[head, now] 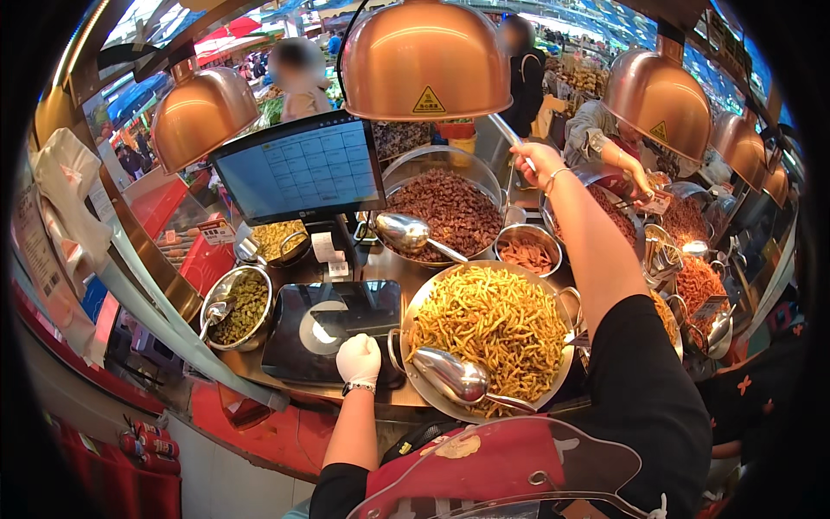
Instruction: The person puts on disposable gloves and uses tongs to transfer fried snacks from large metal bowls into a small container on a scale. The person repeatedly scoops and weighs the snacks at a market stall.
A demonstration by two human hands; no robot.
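Observation:
My left hand [358, 360], in a white glove with a bracelet at the wrist, is balled into a fist. It rests at the right front edge of a black countertop scale [288, 331]. Stretched far across the counter, my bare right hand [541, 163] grips a metal utensil handle [508, 132], whose far end is hidden behind a copper heat lamp [425, 65]. Below that arm, a wide metal pan [410, 311] holds yellow fried strips [493, 318], with a steel scoop [454, 375] lying on them. Behind it, dark brown meat pieces [447, 201] fill a clear-sided bowl.
A touchscreen monitor [305, 168] stands behind the scale. At left sits a bowl of green pickles [243, 311]; a small pot of reddish slices [526, 254] is beyond the pan. Another person's hand [639, 178] reaches in at right. More copper lamps [658, 97] hang low.

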